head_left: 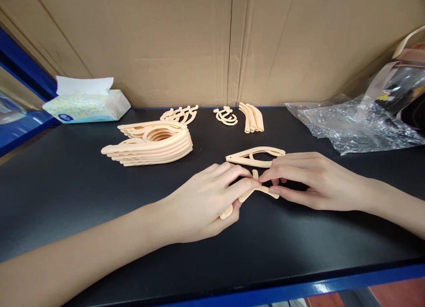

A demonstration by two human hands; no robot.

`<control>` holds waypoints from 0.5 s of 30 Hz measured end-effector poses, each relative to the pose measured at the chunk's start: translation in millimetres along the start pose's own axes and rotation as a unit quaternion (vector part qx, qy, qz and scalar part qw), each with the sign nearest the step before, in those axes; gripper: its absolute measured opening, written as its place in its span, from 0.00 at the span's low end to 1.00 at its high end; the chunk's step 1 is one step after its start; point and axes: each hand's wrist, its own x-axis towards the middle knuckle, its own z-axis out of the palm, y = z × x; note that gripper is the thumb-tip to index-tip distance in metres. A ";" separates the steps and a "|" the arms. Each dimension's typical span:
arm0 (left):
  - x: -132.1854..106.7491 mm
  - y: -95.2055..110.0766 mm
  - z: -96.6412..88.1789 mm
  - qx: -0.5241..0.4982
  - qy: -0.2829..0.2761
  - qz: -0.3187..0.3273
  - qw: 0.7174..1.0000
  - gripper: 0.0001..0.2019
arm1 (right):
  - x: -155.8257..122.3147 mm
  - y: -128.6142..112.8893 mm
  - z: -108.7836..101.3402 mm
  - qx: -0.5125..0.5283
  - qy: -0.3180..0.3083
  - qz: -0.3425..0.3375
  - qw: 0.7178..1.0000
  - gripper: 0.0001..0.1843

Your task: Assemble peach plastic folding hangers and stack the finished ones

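Note:
Cream plastic hanger parts [265, 191] are between my two hands, low over the black tabletop. My left hand [212, 200] grips them, its fingers bent over the top and its thumb below; a rounded end pokes out near the palm. From the other side, my right hand [312, 180] pinches the parts, with the index fingertip at the joint and the thumb on the lower arm. How the pieces meet under my fingers is partly hidden. Just behind lies a folded cream hanger frame [244, 157], its right end close to my right knuckles.
Behind my left hand stands a stack of folded hangers [152, 147]. Farther back lie two groups of small hooks [181, 115] and several curved strips [254, 117]. A tissue pack [89, 105] sits back left, crumpled clear plastic [352, 123] at right. Cardboard [166, 45] walls the back.

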 end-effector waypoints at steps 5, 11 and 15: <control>0.2 0.4 0.4 0.005 0.004 -0.002 1.000 0.16 | -0.6 -10.2 0.3 0.017 0.009 -0.053 0.998 0.11; 1.0 0.4 0.7 0.005 0.000 -0.005 1.000 0.17 | -0.4 -13.9 2.9 -0.053 -0.022 -0.084 0.995 0.13; 0.5 -0.3 0.9 0.003 -0.004 -0.006 1.000 0.16 | -0.4 -10.6 5.5 -0.077 -0.015 -0.086 0.993 0.12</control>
